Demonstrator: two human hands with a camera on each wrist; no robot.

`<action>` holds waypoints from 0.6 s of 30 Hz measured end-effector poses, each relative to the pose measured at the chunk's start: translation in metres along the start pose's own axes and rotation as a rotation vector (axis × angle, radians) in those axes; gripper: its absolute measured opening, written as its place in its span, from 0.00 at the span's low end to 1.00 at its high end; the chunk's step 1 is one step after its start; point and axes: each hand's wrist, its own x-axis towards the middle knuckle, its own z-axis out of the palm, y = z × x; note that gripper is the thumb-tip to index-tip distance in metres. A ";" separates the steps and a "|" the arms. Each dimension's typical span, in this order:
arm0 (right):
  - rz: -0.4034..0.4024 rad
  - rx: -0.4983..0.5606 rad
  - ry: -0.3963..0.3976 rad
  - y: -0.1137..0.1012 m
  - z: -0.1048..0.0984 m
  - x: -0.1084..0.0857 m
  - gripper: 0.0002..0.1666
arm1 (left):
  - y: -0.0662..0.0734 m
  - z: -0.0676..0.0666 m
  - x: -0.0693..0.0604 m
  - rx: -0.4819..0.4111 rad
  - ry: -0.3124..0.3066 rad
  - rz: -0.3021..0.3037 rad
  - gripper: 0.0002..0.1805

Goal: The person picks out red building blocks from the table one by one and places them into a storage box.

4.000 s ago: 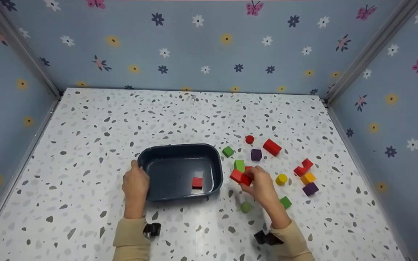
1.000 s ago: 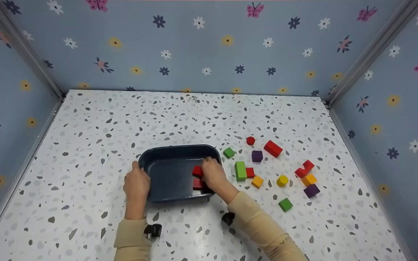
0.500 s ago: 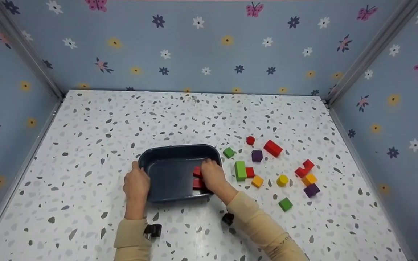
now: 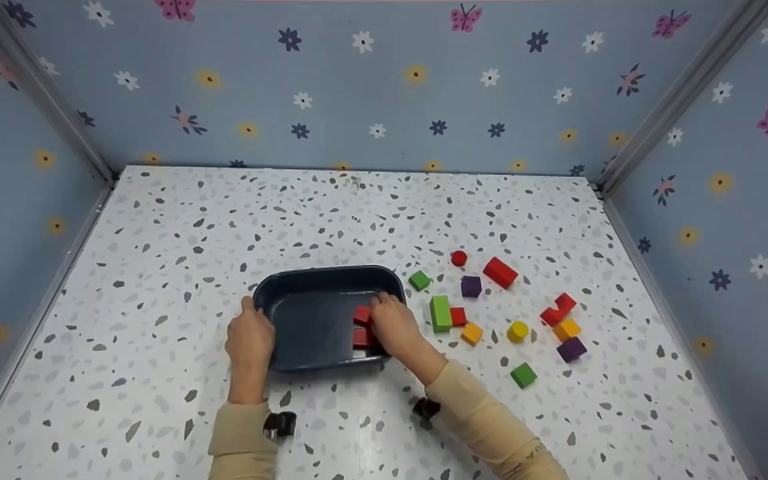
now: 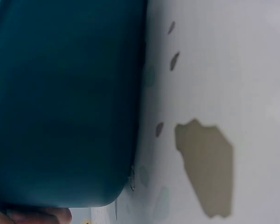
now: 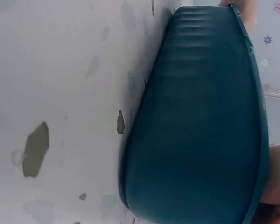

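A dark blue tub (image 4: pixel 311 327) stands in the middle of the table. My left hand (image 4: pixel 251 337) grips its left rim, thumb on the upper edge; some fingertips show at the bottom of the left wrist view. Over the right wall reaches my right hand (image 4: pixel 394 323), its fingers curled on a red block (image 4: pixel 362 315) inside the tub. The fingers hide part of that block. Just below it, a second red block (image 4: pixel 361 339) lies on the tub floor. In the right wrist view the tub's outer wall (image 6: pixel 191 126) blocks the inside.
Right of the tub lie a tall light green block (image 4: pixel 441 313), a yellow cube (image 4: pixel 471 333), a purple cube (image 4: pixel 471 287), a red block (image 4: pixel 500 273) and a yellow cylinder (image 4: pixel 517 331). Farther right, a notched red block (image 4: pixel 559 309) sits near another purple block (image 4: pixel 571 349).
Four seconds ago my right hand held the red block over the table right of the tub; now both are inside it. Over the last second little moves. My left hand stays on the rim.
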 end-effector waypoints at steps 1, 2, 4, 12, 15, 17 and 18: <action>-0.008 0.017 0.011 0.001 -0.001 -0.001 0.11 | 0.000 0.000 0.000 -0.001 0.004 -0.001 0.11; -0.017 0.037 0.024 0.002 -0.002 -0.002 0.11 | 0.000 0.000 0.000 -0.002 0.007 -0.003 0.11; -0.031 0.084 0.052 0.005 -0.004 -0.004 0.12 | 0.000 0.000 0.000 -0.001 0.015 -0.006 0.10; -0.048 0.228 0.144 0.017 -0.010 -0.013 0.10 | 0.001 0.001 0.000 0.003 0.026 0.007 0.09; -0.043 0.270 0.161 0.022 -0.013 -0.017 0.10 | 0.001 0.001 0.000 0.004 0.024 0.005 0.09; -0.039 0.299 0.169 0.026 -0.015 -0.019 0.10 | 0.001 0.001 0.000 0.004 0.024 0.004 0.09; -0.035 0.316 0.169 0.028 -0.017 -0.021 0.09 | 0.001 0.001 0.000 0.004 0.026 0.004 0.09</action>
